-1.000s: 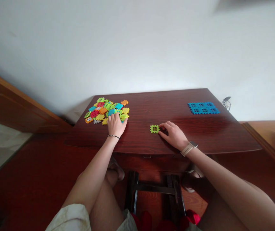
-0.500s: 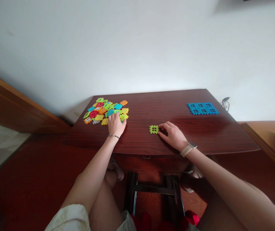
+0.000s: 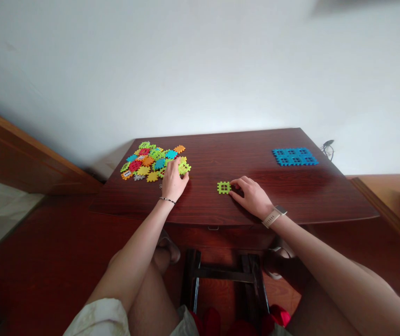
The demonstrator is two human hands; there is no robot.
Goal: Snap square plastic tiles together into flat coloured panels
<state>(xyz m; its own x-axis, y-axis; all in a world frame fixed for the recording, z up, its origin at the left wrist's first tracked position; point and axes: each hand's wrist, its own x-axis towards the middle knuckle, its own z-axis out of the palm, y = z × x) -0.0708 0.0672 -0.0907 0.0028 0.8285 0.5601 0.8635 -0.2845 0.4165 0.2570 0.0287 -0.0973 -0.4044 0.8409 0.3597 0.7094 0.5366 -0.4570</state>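
Observation:
Between the fingers and thumb of my left hand [image 3: 174, 181] is a light green window-shaped building tile [image 3: 185, 167], at the right edge of a pile of tiles. The pile [image 3: 143, 171] mixes yellow, red, orange, blue, green and grey notched pieces. Near the table's middle, another green window tile [image 3: 224, 187] lies flat, its right edge pinched by the thumb and fingers of my right hand [image 3: 251, 195]. Part of the left-hand tile is hidden behind my fingers.
A blue panel of joined window tiles [image 3: 294, 157] lies at the back right of the dark wooden table [image 3: 217, 158]. A white wall [image 3: 200, 70] rises behind the table. A black cable [image 3: 327, 148] hangs beyond its right edge.
My left hand has shifted slightly right with a green window tile now showing in its grip. My right hand and its tile stay in place.

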